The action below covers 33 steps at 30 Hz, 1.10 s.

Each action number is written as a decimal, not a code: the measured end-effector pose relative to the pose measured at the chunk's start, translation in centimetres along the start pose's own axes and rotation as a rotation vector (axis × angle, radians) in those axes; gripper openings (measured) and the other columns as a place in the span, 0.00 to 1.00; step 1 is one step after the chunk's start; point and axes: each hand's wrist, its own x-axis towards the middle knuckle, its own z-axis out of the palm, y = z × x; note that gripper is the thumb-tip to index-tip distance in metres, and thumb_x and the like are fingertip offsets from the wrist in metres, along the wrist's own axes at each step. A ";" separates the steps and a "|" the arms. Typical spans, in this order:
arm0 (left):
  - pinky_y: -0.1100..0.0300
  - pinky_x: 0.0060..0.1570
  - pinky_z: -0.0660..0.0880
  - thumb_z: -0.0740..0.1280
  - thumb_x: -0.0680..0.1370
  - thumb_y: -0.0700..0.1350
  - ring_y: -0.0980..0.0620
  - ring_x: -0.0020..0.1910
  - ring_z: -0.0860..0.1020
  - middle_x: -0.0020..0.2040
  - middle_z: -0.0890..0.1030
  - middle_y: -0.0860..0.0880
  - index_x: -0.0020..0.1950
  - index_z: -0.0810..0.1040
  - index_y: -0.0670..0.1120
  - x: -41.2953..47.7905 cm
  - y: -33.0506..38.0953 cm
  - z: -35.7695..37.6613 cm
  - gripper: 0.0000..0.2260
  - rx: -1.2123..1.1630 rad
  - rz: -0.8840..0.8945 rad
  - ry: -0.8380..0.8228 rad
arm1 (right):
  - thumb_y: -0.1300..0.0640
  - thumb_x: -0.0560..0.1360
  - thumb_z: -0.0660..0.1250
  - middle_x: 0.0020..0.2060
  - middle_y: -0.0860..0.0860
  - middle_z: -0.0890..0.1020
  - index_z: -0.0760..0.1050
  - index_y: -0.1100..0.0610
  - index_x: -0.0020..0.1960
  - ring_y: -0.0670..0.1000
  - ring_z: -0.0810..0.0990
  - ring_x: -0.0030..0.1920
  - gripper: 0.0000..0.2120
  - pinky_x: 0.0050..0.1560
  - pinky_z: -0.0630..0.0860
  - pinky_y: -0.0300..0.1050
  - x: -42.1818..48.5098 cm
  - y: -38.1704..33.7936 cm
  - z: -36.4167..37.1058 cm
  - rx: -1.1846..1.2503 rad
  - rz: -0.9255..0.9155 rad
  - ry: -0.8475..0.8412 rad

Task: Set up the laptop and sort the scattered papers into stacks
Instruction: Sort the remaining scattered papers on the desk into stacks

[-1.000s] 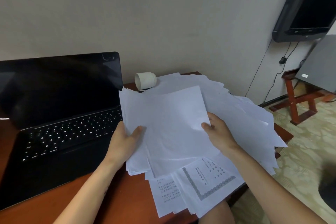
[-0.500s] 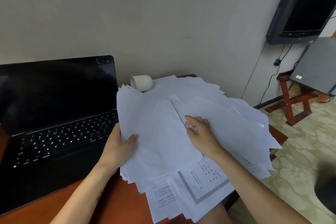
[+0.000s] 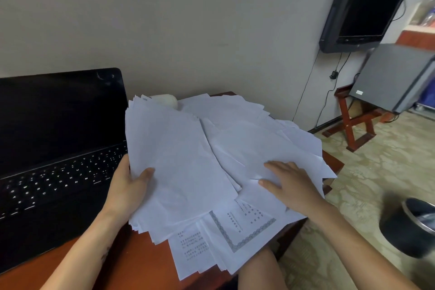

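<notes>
The open laptop (image 3: 58, 148) sits on the brown tabletop (image 3: 141, 263) with its screen dark and its keys lit. Just right of the laptop, the left hand (image 3: 128, 190) grasps a sheaf of white sheets (image 3: 174, 167) by its left edge, thumb on top and fingers underneath, the sheaf tilted up over the laptop's right corner. Behind the sheaf, right of the laptop screen, a white roll (image 3: 164, 100) shows only partly. Farther right of the laptop, loose papers (image 3: 247, 143) spread in an overlapping heap to the tabletop's far edge. The right hand (image 3: 289, 186) lies flat on that heap, fingers straight and released, clasping nothing. Below the hands, 2 printed sheets (image 3: 242, 226) stick out over the near edge, 1 with a patterned border. Well to the right of the laptop, a dark screen (image 3: 367, 2) hangs on the wall above a red wooden stand (image 3: 353, 120), and a black bin (image 3: 409, 228) stands on the floor
</notes>
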 end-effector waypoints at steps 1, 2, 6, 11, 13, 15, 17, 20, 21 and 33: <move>0.43 0.60 0.80 0.69 0.82 0.40 0.49 0.58 0.83 0.60 0.83 0.54 0.65 0.75 0.58 0.1 -0.1 -0.1 0.16 -0.004 -0.012 0.002 | 0.36 0.81 0.57 0.72 0.43 0.72 0.65 0.47 0.76 0.51 0.71 0.68 0.27 0.64 0.71 0.48 0.0 0.0 0.1 -0.049 -0.044 0.055; 0.43 0.61 0.80 0.69 0.82 0.41 0.49 0.58 0.83 0.60 0.83 0.54 0.66 0.75 0.58 0.2 -0.1 -0.2 0.17 -0.010 -0.025 0.004 | 0.39 0.82 0.59 0.68 0.44 0.77 0.68 0.48 0.75 0.51 0.76 0.64 0.25 0.58 0.74 0.47 0.1 -0.1 0.1 -0.090 -0.085 0.108; 0.42 0.61 0.80 0.70 0.82 0.41 0.48 0.58 0.83 0.60 0.83 0.53 0.69 0.74 0.56 0.3 -0.1 -0.7 0.18 -0.023 -0.057 -0.005 | 0.49 0.80 0.66 0.49 0.47 0.85 0.78 0.51 0.63 0.51 0.83 0.43 0.13 0.37 0.80 0.46 0.1 -0.2 0.5 -0.181 -0.230 0.257; 0.49 0.56 0.80 0.70 0.82 0.41 0.50 0.57 0.83 0.59 0.83 0.54 0.69 0.74 0.56 0.3 0.1 -1.4 0.17 -0.034 -0.052 -0.002 | 0.56 0.79 0.69 0.34 0.47 0.83 0.82 0.53 0.54 0.48 0.80 0.31 0.05 0.29 0.80 0.47 -0.2 0.7 0.6 -0.154 -0.179 0.360; 0.50 0.56 0.79 0.69 0.83 0.42 0.51 0.57 0.82 0.59 0.82 0.55 0.71 0.74 0.56 0.1 0.2 -1.7 0.18 -0.023 -0.045 0.003 | 0.56 0.79 0.69 0.32 0.48 0.82 0.82 0.54 0.54 0.49 0.80 0.30 0.05 0.28 0.79 0.45 -0.4 0.9 0.1 -0.140 -0.128 0.407; 0.49 0.57 0.79 0.69 0.83 0.42 0.51 0.57 0.82 0.60 0.82 0.55 0.72 0.73 0.55 -0.1 0.1 -2.1 0.19 -0.015 -0.044 0.014 | 0.55 0.81 0.67 0.34 0.49 0.84 0.82 0.55 0.56 0.49 0.82 0.31 0.07 0.30 0.80 0.44 -0.4 0.8 -0.4 -0.075 -0.088 0.446; 0.48 0.58 0.79 0.69 0.83 0.42 0.50 0.57 0.82 0.60 0.82 0.55 0.72 0.73 0.56 -0.2 0.0 -2.4 0.19 -0.007 -0.044 0.019 | 0.54 0.81 0.67 0.40 0.50 0.86 0.81 0.55 0.60 0.50 0.84 0.35 0.10 0.35 0.83 0.46 -0.1 0.2 -0.4 0.001 -0.103 0.457; 0.48 0.58 0.79 0.69 0.83 0.43 0.50 0.58 0.81 0.61 0.82 0.54 0.72 0.73 0.56 -0.4 0.0 -3.0 0.19 0.028 -0.033 0.025 | 0.54 0.82 0.65 0.48 0.51 0.86 0.77 0.53 0.68 0.53 0.84 0.46 0.15 0.44 0.83 0.50 1.0 -1.5 0.2 0.047 -0.193 0.324; 0.49 0.56 0.79 0.69 0.83 0.43 0.51 0.57 0.81 0.60 0.82 0.55 0.71 0.73 0.56 -0.4 0.0 -3.1 0.18 0.031 -0.030 0.028 | 0.53 0.82 0.65 0.54 0.50 0.85 0.75 0.52 0.70 0.52 0.83 0.52 0.17 0.50 0.81 0.49 1.5 -2.1 0.4 0.088 -0.221 0.248; 0.54 0.50 0.78 0.69 0.83 0.43 0.53 0.55 0.82 0.58 0.82 0.56 0.71 0.73 0.56 0.0 -0.1 -3.8 0.18 0.022 -0.036 0.026 | 0.51 0.83 0.64 0.70 0.48 0.75 0.68 0.52 0.76 0.52 0.72 0.69 0.23 0.67 0.70 0.49 4.1 -2.5 -0.4 -0.036 -0.475 -0.082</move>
